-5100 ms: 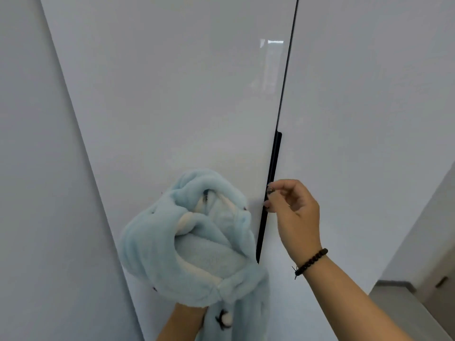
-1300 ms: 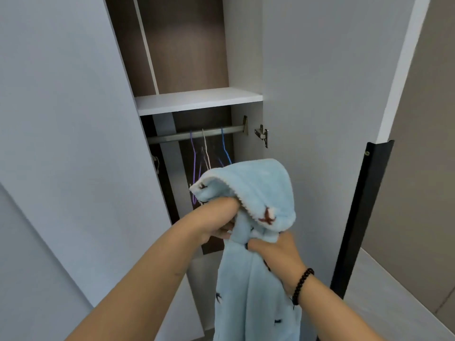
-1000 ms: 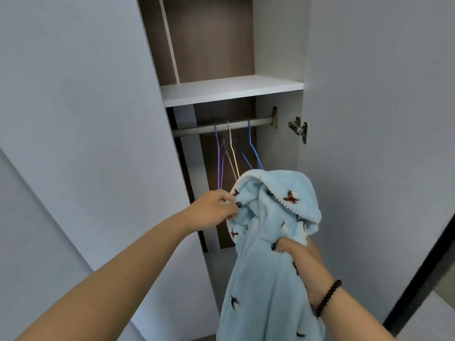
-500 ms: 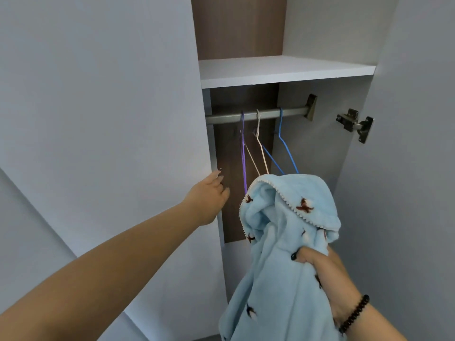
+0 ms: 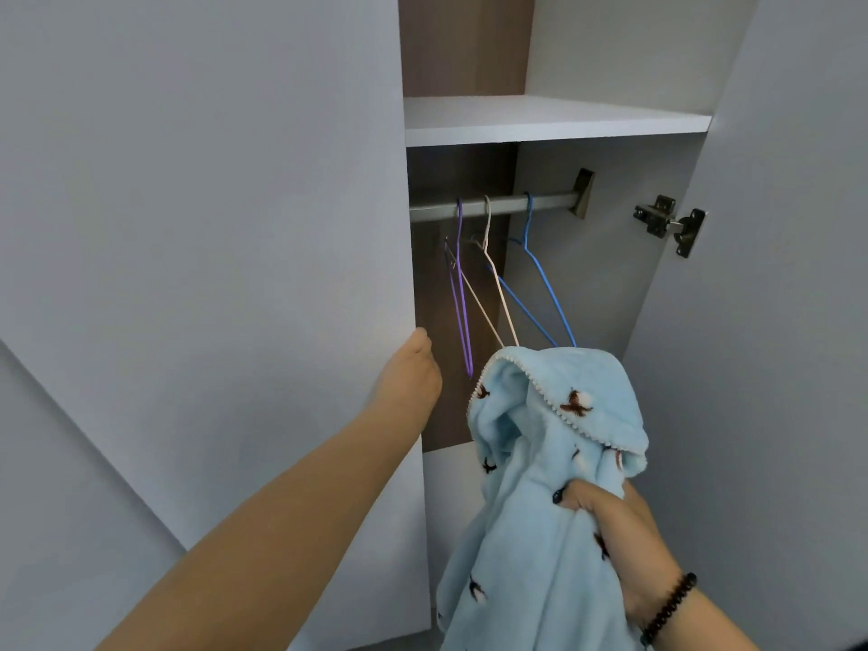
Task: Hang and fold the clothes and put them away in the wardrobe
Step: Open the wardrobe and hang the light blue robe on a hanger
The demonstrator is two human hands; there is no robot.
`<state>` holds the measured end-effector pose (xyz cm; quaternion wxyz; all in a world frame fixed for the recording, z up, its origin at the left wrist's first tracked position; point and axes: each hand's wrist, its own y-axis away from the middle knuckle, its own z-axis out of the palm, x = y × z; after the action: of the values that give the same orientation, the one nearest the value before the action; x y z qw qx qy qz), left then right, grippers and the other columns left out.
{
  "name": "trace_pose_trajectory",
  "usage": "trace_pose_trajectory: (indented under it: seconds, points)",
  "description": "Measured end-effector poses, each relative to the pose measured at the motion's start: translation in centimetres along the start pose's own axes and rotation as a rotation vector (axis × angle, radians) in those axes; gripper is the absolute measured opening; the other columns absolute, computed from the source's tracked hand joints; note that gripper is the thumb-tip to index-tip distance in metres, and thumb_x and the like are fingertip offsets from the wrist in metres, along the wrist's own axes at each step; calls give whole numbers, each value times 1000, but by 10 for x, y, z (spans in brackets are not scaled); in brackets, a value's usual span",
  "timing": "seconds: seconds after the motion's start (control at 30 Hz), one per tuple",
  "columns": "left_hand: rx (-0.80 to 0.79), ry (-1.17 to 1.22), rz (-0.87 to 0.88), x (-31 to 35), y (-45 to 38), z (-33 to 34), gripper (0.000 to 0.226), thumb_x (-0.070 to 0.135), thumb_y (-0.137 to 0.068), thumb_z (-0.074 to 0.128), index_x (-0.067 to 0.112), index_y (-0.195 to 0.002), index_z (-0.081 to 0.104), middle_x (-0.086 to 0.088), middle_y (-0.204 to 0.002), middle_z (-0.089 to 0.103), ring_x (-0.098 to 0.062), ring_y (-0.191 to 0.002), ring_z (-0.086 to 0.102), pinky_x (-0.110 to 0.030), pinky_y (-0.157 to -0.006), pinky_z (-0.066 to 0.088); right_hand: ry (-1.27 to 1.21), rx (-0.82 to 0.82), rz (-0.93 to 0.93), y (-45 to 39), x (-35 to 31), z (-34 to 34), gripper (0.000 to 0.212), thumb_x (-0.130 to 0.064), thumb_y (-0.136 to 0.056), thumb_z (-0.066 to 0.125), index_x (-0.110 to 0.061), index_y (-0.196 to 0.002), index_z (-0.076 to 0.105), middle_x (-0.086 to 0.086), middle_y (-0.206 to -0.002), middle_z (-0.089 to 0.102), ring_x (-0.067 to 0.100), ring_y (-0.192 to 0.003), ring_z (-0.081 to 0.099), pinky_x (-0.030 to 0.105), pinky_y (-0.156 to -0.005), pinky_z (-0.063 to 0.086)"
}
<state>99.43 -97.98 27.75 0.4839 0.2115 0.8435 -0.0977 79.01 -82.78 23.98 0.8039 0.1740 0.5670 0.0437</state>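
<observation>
A light blue fleece garment with small dark bird prints and a white dotted trim hangs bunched from my right hand, which grips it low in front of the open wardrobe. My left hand is at the edge of the left wardrobe door; the thumb lies on the front and the fingers go behind the edge, out of sight. Inside, a metal rail carries a purple hanger, a white hanger and a blue hanger. All three are bare, and the garment covers their lower ends.
A white shelf runs above the rail. The right door stands open at the right, with a metal hinge on its inner side. The wardrobe back panel is brown wood.
The right door has been opened. My left hand let go of the garment and reached left to the left door's edge. My right hand alone now holds the garment, and the view has moved closer.
</observation>
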Motion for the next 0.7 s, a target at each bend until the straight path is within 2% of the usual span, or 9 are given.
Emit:
trace_pose_trajectory:
  seconds: [0.2, 0.33, 0.47, 0.6, 0.7]
  points:
    - [21, 27, 9, 16, 37, -21, 42, 31, -87, 69, 9, -122, 61, -2, -117, 62, -26, -117, 48, -40, -113, 21, 21, -17, 28, 13, -6, -5, 44, -7, -58, 71, -12, -101, 68, 16, -89, 73, 35, -79, 70, 45, -65, 56]
    - [16, 91, -15, 26, 72, -36, 36, 27, -88, 69, 8, -119, 63, -1, -113, 63, -24, -114, 48, -38, -113, 22, 32, -60, 66, 27, -6, -8, 39, -1, -69, 66, -7, -108, 66, 18, -94, 72, 38, -87, 68, 50, -71, 56]
    - [20, 140, -48, 36, 114, -49, 33, 21, -88, 68, 6, -118, 63, -3, -112, 63, -25, -113, 48, -38, -113, 22, 77, -125, 93, 52, -5, -16, 31, 0, -69, 64, -5, -100, 66, 14, -77, 67, 30, -71, 65, 46, -65, 55]
    - [21, 148, -99, 45, 153, -59, 34, 18, -87, 68, 4, -118, 61, -7, -113, 62, -27, -113, 50, -39, -113, 25, 92, -199, 105, 79, -4, -25, 25, 2, -69, 63, -4, -93, 65, 15, -79, 61, 29, -71, 61, 44, -66, 52]
    - [23, 187, -127, 52, 180, -64, 27, 14, -89, 63, 6, -115, 62, -6, -112, 63, -26, -111, 50, -38, -112, 26, 134, -228, 122, 98, 2, -32, 19, 1, -70, 63, -7, -88, 63, 11, -70, 57, 24, -61, 59, 36, -58, 50]
